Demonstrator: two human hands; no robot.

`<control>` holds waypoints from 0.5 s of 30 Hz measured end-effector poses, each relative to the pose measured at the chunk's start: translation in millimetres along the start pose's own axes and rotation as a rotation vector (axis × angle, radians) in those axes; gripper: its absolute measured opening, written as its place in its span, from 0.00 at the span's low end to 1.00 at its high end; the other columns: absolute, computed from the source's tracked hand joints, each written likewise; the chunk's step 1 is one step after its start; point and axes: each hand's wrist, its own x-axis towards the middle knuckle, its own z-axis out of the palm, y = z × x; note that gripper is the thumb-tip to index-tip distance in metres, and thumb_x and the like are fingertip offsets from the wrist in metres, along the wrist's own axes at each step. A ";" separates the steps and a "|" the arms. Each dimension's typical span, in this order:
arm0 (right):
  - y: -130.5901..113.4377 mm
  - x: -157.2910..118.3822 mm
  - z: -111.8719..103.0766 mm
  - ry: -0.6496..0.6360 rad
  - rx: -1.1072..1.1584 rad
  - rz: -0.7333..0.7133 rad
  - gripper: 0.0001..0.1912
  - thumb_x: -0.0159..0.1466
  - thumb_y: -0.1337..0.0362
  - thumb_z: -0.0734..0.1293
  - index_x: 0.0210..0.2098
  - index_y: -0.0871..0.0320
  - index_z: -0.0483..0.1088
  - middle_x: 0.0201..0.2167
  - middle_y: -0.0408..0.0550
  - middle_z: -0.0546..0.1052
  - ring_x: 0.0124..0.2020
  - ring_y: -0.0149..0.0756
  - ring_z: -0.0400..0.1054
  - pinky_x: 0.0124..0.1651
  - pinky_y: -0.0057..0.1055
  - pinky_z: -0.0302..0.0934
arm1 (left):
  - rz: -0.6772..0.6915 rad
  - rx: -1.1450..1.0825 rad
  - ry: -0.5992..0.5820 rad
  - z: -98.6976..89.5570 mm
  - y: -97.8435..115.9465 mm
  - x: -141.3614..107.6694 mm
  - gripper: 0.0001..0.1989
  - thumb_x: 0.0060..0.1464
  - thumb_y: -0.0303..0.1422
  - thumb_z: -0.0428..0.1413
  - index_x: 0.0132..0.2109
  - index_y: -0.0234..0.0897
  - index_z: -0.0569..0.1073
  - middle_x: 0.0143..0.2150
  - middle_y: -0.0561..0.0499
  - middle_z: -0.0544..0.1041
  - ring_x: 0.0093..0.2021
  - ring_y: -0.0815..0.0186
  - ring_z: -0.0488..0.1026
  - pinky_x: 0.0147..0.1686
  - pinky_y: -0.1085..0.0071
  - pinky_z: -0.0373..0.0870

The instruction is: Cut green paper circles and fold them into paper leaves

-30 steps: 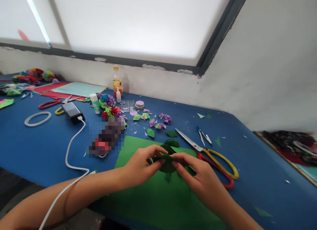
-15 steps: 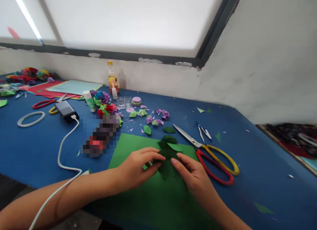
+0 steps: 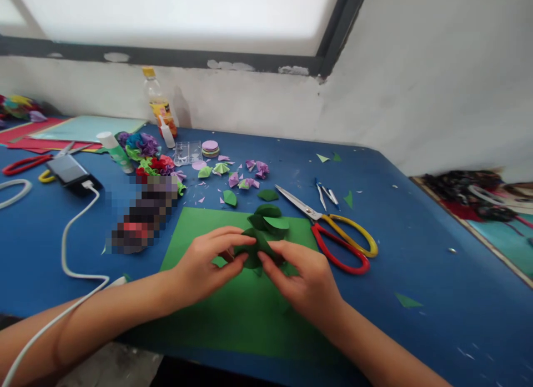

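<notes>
My left hand (image 3: 214, 259) and my right hand (image 3: 302, 273) pinch a dark green paper leaf (image 3: 254, 248) between them, fingers and thumbs closed on its two sides. The leaf is bent along its middle. Below it lies a sheet of green paper (image 3: 183, 320) on the blue table. Several more cut leaves (image 3: 266, 223) rest in a small overlapping pile just beyond my fingers. Two single leaves, one lighter green leaf (image 3: 230, 197) and one dark leaf (image 3: 267, 195), lie past the sheet's far edge.
Large scissors (image 3: 337, 231) with red and yellow handles lie right of the sheet, near a pair of compasses (image 3: 327, 194). Purple paper scraps (image 3: 245, 179) lie behind. Leftward are a phone (image 3: 70, 170) with a white cable (image 3: 64, 248), a glue stick (image 3: 115, 152) and a bottle (image 3: 159, 104).
The view has shifted, so everything sits further left and higher. Both hands still hold the leaf, which is now turned and bent more between the fingers.
</notes>
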 end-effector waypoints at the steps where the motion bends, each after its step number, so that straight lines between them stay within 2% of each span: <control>1: -0.3 -0.2 0.2 -0.004 -0.006 -0.002 0.07 0.62 0.66 0.64 0.35 0.59 0.74 0.25 0.47 0.79 0.23 0.33 0.72 0.29 0.27 0.66 | 0.002 0.008 0.000 -0.3 0.4 -0.1 0.10 0.54 0.27 0.54 0.43 0.33 0.76 0.42 0.45 0.77 0.25 0.77 0.73 0.28 0.81 0.77; 10: -5.2 -0.5 3.6 -0.038 -0.057 0.053 0.08 0.63 0.64 0.64 0.35 0.60 0.74 0.23 0.45 0.78 0.22 0.31 0.71 0.27 0.26 0.63 | 0.117 0.099 -0.047 -4.6 0.3 1.2 0.11 0.56 0.25 0.51 0.43 0.30 0.76 0.41 0.44 0.77 0.30 0.75 0.75 0.30 0.83 0.77; 15: -8.8 -1.7 6.3 -0.084 -0.030 0.122 0.07 0.63 0.63 0.64 0.35 0.58 0.73 0.22 0.42 0.77 0.22 0.29 0.71 0.25 0.23 0.59 | 0.093 0.113 -0.040 -5.5 -2.3 2.6 0.11 0.57 0.24 0.50 0.42 0.28 0.77 0.40 0.44 0.77 0.28 0.76 0.75 0.28 0.85 0.76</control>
